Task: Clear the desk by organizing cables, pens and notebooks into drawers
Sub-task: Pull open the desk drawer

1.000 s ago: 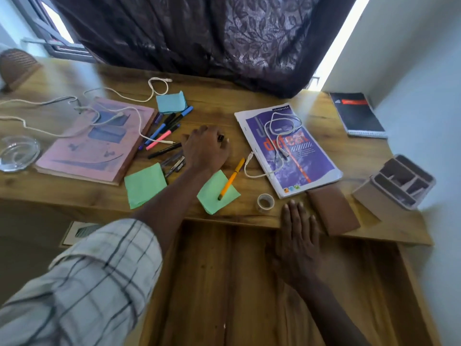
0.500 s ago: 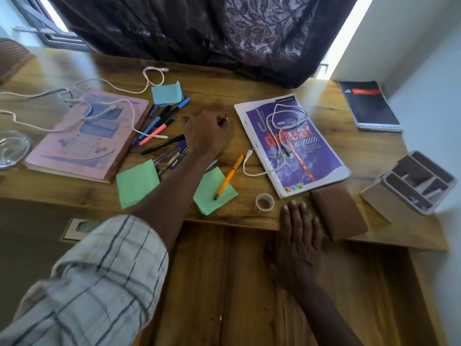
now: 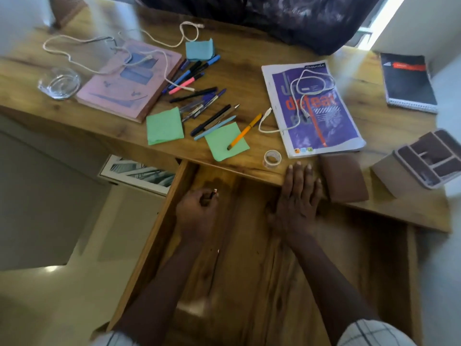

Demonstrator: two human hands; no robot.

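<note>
Over the drawer (image 3: 245, 245), left grip (image 3: 197, 213) tight around a mostly hidden pen (image 3: 213, 194), right grip (image 3: 298, 198) flat, empty.

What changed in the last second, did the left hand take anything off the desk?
The left hand drew back from the pens on the desk to over the open drawer, gripping a dark pen. The right hand stayed flat at the desk edge; notebooks and cables lie as before.
</note>
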